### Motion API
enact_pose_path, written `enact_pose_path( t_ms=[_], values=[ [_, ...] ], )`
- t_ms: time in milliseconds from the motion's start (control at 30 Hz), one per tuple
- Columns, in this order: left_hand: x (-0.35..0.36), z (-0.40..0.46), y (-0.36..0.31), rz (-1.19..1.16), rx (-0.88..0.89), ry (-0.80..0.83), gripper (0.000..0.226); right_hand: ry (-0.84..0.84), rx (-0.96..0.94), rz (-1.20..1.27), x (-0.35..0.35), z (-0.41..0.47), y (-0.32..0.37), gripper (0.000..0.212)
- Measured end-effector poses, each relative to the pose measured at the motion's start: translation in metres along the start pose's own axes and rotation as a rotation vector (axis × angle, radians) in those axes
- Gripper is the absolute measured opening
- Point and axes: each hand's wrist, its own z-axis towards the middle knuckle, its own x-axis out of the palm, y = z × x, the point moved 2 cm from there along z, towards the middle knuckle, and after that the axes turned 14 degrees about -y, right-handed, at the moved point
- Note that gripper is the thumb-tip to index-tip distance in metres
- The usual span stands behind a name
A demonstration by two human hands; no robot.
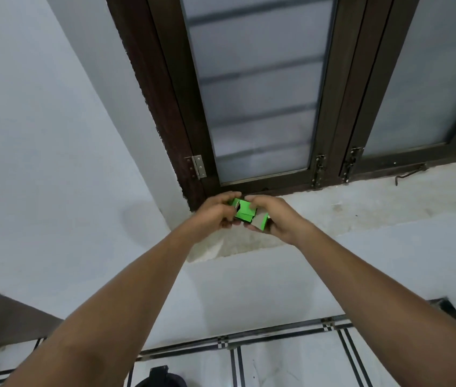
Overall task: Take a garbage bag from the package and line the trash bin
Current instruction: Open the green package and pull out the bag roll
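Both hands (215,213) (271,216) grip the green package (245,214), lying left-right.

green package (245,213): ends hidden by fingers (228,197) | dark object (162,378): cut off

We face a dark wooden window frame (165,88) with frosted panes (257,88) set in a pale wall (40,135). Below us lies a white tiled floor (291,364) with black stripes.

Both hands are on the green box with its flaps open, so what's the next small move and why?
Probably reach the left hand fingers into the green box and pull a bag out: its flaps look open, and the right hand already holds it.
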Motion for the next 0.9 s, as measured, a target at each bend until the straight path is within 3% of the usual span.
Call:
enact_pose_path(
  t_ms=[133,233,367,433,600,800,900],
  values=[
    [0.005,0.002,-0.005,0.226,0.276,-0.025,0.071,0.082,-0.057,-0.185,-0.017,-0.002,0.023,0.050],
    [0.014,0.006,-0.009,0.306,0.402,-0.105,0.062,0.013,-0.172,-0.313,-0.029,-0.003,0.037,0.045],
    [0.019,0.008,-0.010,0.250,0.374,-0.120,0.060,-0.168,-0.706,-0.743,-0.044,0.002,0.056,0.026],
    [0.020,0.006,-0.012,0.257,0.378,-0.093,0.060,-0.183,-0.833,-0.825,-0.046,0.003,0.062,0.024],
    [0.023,0.016,-0.007,0.483,0.506,-0.180,0.072,-0.193,-0.983,-1.003,-0.050,0.004,0.072,0.035],
    [0.025,0.018,-0.010,0.474,0.550,-0.182,0.076,-0.192,-1.016,-0.998,-0.050,0.005,0.076,0.032],
    [0.026,0.015,-0.016,0.452,0.548,-0.185,0.073,-0.233,-1.143,-1.044,-0.047,0.004,0.076,0.027]
  ],
)
